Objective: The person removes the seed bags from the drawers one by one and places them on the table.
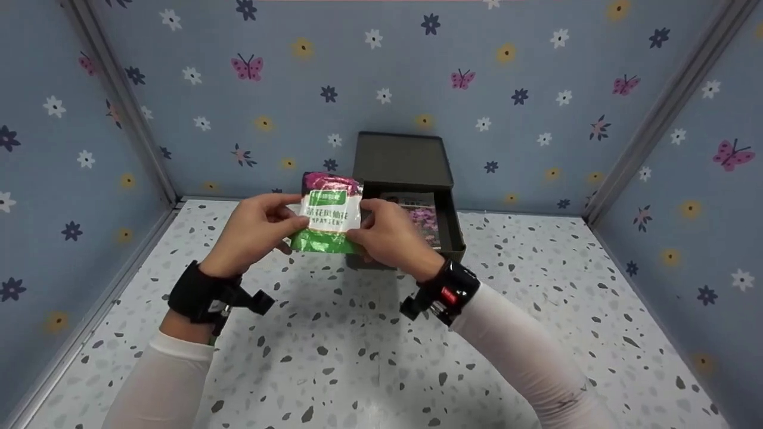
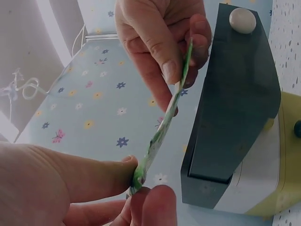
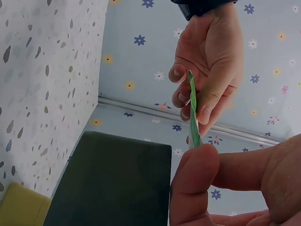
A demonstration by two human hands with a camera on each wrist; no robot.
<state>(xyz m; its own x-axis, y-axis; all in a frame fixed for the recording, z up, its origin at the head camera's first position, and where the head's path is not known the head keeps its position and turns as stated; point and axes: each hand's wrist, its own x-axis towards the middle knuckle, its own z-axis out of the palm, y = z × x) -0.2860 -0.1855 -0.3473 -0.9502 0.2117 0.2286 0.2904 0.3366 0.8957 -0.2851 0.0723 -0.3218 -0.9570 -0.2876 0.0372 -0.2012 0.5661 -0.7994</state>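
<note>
Both hands hold a flower-seed packet [image 1: 329,205] upright in front of an open dark box [image 1: 404,159]. The packet has pink blooms on top, a white label and a green lower band. My left hand [image 1: 253,232] pinches its left edge between thumb and fingers, while the right hand [image 1: 392,233] pinches the right edge. Seen side-on in the left wrist view, the packet [image 2: 162,123] is thin and flat, gripped at each end. Inside the box lies another packet [image 1: 424,221] printed with pink flowers, partly covered by the right hand.
The box's lid stands raised towards the flower-patterned back wall [image 1: 381,71]. Patterned side panels rise left and right of the speckled white tabletop [image 1: 334,357]. A round whitish knob [image 2: 242,20] sits on the box's dark surface in the left wrist view.
</note>
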